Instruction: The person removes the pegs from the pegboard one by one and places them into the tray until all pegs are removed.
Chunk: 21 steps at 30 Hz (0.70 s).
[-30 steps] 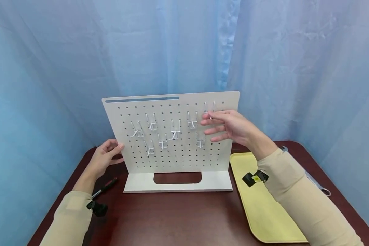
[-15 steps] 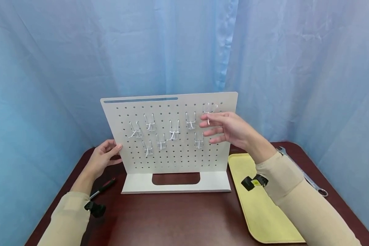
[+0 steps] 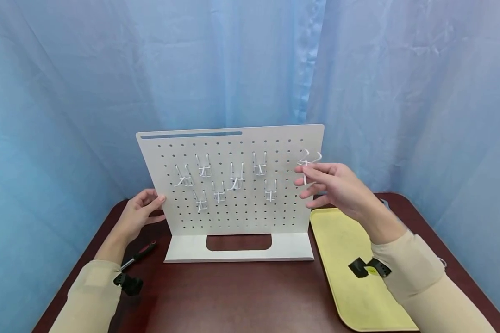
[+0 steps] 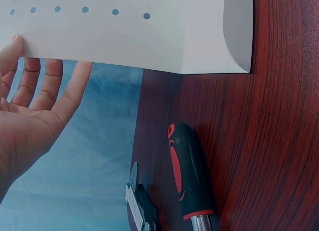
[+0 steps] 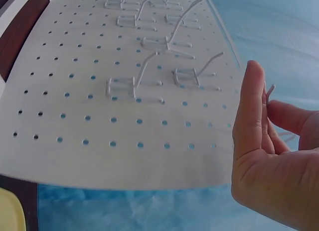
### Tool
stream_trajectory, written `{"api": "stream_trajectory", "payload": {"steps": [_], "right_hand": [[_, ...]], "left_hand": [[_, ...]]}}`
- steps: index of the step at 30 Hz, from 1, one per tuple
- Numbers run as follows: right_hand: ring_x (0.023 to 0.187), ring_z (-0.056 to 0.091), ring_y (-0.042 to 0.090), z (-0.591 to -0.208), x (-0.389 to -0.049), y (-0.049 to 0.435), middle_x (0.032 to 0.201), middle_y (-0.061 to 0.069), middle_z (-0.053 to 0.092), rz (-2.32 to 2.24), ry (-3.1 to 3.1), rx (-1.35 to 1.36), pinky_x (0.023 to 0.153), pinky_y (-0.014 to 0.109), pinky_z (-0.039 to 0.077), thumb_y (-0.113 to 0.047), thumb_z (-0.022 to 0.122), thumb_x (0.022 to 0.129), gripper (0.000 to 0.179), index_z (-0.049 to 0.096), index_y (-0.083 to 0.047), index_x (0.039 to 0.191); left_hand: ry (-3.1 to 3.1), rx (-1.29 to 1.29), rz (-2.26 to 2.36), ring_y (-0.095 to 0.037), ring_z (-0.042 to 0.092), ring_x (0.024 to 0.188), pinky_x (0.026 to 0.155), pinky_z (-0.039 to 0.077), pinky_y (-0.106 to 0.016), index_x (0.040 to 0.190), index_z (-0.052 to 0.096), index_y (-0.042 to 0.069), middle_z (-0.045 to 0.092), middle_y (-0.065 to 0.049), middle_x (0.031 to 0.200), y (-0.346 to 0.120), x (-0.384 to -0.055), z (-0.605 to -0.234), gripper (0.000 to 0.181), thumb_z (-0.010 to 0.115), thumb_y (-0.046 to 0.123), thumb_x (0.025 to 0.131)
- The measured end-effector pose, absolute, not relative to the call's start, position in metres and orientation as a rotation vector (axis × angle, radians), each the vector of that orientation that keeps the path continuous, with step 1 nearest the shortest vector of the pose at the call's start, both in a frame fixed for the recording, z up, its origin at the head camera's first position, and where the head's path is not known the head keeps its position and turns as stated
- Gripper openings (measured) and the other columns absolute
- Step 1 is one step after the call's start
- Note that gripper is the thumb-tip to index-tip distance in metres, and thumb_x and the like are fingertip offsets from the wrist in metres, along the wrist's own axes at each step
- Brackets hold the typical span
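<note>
Right hand: the right hand [image 3: 337,187] pinches 1 white wire hook [image 3: 304,162] between thumb and index finger, the other fingers spread loosely.
Held hook: in front of the board's upper right edge in the head view, its 2 prongs pointing upward.
Left hand: the left hand [image 3: 139,215] grips the board's left edge, thumb in front, fingers behind.
Board: the white pegboard [image 3: 241,217] stands on its base on the dark red table [image 3: 233,296].
Mounted hooks: 7 white hooks [image 3: 236,178] sit in the board's holes, across its left and middle.
Tool: 1 black-and-red handled tool [image 3: 146,250] lies near the left forearm.
Tray: the yellow tray [image 3: 329,259] lies right of the board, partly under the right forearm.
Backdrop: blue curtains [image 3: 233,60].
</note>
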State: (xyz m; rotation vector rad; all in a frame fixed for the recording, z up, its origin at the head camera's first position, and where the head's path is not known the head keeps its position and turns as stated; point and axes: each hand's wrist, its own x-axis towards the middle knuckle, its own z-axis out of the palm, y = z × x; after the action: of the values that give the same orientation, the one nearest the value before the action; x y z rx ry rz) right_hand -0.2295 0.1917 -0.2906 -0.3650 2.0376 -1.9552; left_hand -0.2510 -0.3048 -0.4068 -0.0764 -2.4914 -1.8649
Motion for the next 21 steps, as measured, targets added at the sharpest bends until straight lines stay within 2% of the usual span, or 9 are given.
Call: {"api": "stream_trajectory", "payload": {"steps": [8, 13, 21], "right_hand": [[0.080, 0.074, 0.024, -0.312, -0.212, 0.220, 0.102, 0.011, 0.074, -1.831, 2.312, -0.392, 0.074, 0.044, 0.061, -0.027, 0.062, 0.104, 0.050, 0.053, 0.010, 0.137], [0.082, 0.074, 0.027, -0.334, -0.213, 0.240, 0.101, 0.010, 0.074, -1.776, 2.417, -0.344, 0.074, 0.044, 0.061, -0.030, 0.063, 0.103, 0.046, 0.058, 0.006, 0.131], [0.081, 0.074, 0.024, -0.365, -0.221, 0.268, 0.099, 0.007, 0.073, -1.824, 2.367, -0.219, 0.074, 0.045, 0.061, -0.032, 0.065, 0.102, 0.043, 0.061, 0.005, 0.124]], "left_hand": [[-2.496, -0.071, -1.861, -0.017, 0.063, 0.102, 0.082, 0.060, -0.039, 0.126, 0.054, 0.005, 0.064, -0.006, 0.113, -0.307, -0.249, -0.407, 0.045, 0.065, 0.040, 0.101], [-2.506, -0.071, -1.846, -0.018, 0.063, 0.103, 0.083, 0.060, -0.039, 0.126, 0.053, 0.003, 0.062, -0.009, 0.114, -0.308, -0.249, -0.405, 0.045, 0.065, 0.039, 0.101], [-2.500, -0.066, -1.837, -0.017, 0.063, 0.102, 0.084, 0.059, -0.036, 0.125, 0.053, 0.002, 0.061, -0.011, 0.113, -0.307, -0.250, -0.405, 0.046, 0.065, 0.039, 0.100]]}}
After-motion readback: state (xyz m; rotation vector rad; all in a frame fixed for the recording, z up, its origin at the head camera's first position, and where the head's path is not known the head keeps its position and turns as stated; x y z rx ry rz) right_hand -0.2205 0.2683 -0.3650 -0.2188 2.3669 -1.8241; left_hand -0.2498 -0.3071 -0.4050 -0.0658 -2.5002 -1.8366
